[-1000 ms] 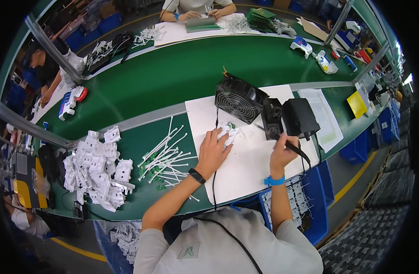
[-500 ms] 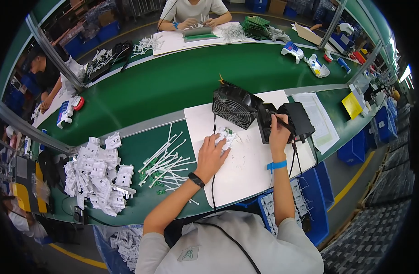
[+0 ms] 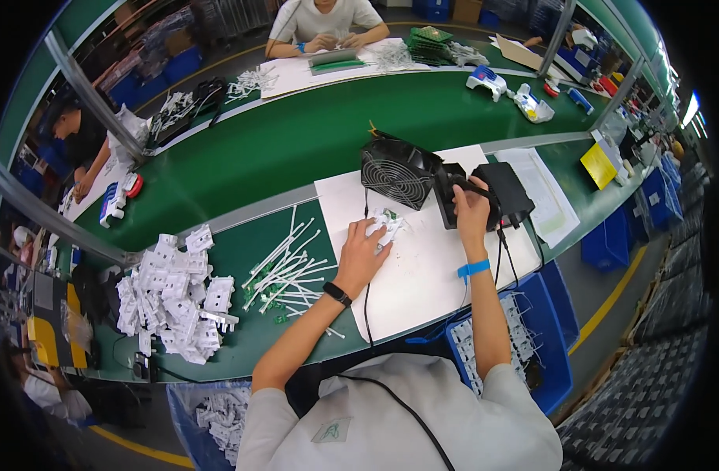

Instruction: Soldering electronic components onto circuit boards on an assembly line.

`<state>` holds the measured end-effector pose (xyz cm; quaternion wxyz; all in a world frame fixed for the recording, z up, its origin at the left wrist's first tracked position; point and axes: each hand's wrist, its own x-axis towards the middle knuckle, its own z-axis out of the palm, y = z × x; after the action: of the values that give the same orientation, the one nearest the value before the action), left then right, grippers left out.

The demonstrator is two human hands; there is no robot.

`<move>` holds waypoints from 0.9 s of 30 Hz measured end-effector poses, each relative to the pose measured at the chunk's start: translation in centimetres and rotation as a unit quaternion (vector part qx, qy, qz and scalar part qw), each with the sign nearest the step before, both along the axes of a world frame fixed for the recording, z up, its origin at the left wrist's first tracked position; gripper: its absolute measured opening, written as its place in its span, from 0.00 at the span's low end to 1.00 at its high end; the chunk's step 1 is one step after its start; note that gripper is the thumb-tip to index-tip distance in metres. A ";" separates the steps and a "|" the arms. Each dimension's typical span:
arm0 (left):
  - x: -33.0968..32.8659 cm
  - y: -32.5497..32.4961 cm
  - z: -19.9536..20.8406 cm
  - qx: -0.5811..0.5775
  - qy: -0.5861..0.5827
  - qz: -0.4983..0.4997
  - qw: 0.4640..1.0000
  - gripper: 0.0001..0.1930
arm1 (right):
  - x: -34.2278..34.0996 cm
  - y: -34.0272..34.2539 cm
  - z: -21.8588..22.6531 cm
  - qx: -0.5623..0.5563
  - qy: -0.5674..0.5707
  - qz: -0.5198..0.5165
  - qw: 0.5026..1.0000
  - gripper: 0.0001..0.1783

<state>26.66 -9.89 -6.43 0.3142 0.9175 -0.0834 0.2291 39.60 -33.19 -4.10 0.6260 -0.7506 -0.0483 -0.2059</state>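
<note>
My left hand (image 3: pixel 361 255) rests on the white work sheet (image 3: pixel 422 275), its fingers curled over a white plastic part (image 3: pixel 389 225) with a bit of green board in it. My right hand (image 3: pixel 472 212) grips the black handle of a soldering iron (image 3: pixel 478 188) at a black stand (image 3: pixel 447 206); the iron's tip is hidden. A black box (image 3: pixel 504 192) stands just right of that hand. Beyond the left hand is a black fan with a round wire grille (image 3: pixel 397 179).
White plastic parts (image 3: pixel 175 294) are heaped at the left, beside white cables with small green boards (image 3: pixel 285 271). Papers (image 3: pixel 544 196) lie to the right. Blue bins (image 3: pixel 551 345) stand below the table edge. Across the green belt (image 3: pixel 296 133), another person sits working.
My right hand has shifted slightly left and up at the stand, with the iron still in it. My left hand stays on the white part. The whole view has shifted a little.
</note>
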 end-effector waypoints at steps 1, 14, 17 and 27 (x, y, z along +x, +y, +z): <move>-0.3 0.0 0.2 -0.002 -0.003 -0.005 1.000 0.19 | -0.9 0.0 -0.8 -0.014 -0.037 -0.028 0.999 0.18; 7.8 18.9 5.1 0.045 -0.136 0.273 0.951 0.47 | -16.4 8.2 -1.4 0.016 0.093 0.210 0.973 0.03; 7.3 24.0 1.7 0.137 -0.062 0.420 0.895 0.49 | -17.5 11.1 0.1 -0.041 0.056 0.311 0.948 0.02; -3.3 33.5 5.0 0.182 0.400 0.455 0.775 0.44 | -18.8 19.2 2.2 -0.145 -0.146 0.438 0.875 0.06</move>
<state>23.35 23.61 -1.41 0.0053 0.8977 0.4363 -0.0619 20.84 -14.01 -1.85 0.5217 -0.6963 -0.4928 -0.0086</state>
